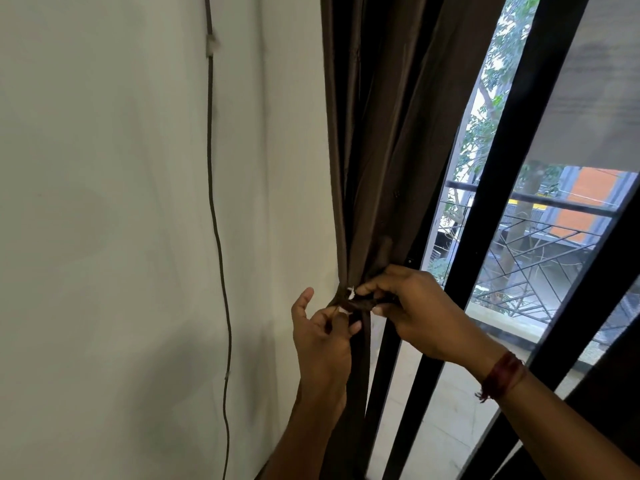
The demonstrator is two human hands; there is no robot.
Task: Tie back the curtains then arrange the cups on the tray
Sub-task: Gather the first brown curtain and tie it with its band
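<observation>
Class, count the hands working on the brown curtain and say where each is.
2. The left hand pinches the tie-back on the wall side of the curtain; the right hand grips it from the window side.

text: none legible | labels: none | numbers: none | signs: none readable on any surface

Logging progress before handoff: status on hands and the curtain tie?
Left hand pinches the tie-back; right hand grips it. Brown curtain gathered beside the wall, tie not yet fastened. Nothing in the way.
</observation>
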